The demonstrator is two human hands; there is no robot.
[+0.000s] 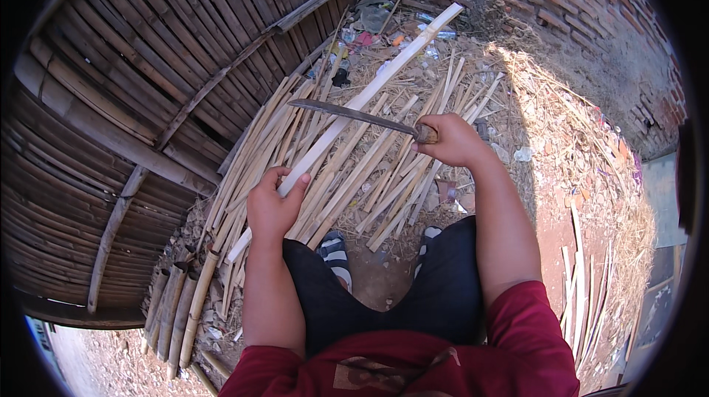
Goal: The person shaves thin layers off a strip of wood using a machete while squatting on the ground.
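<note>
Near 8 o'clock from the centre, the left hand (273,205) had its fingers curled around a pale split-bamboo strip (384,76), which ran from 8 to 1 o'clock. At 2 o'clock, the right hand (447,141) had its fingers closed around the handle of a long knife (362,115), its blade crossing over the strip. The shirt's (443,376) pale print, at 6 o'clock, was too unclear to read.

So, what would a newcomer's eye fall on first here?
First, the long, dark-bladed knife in the person's right grip, seen across a long pale strip held in the left grip. Next, the many thin strips spread out ahead, and the dark slatted wall at upper left.
</note>
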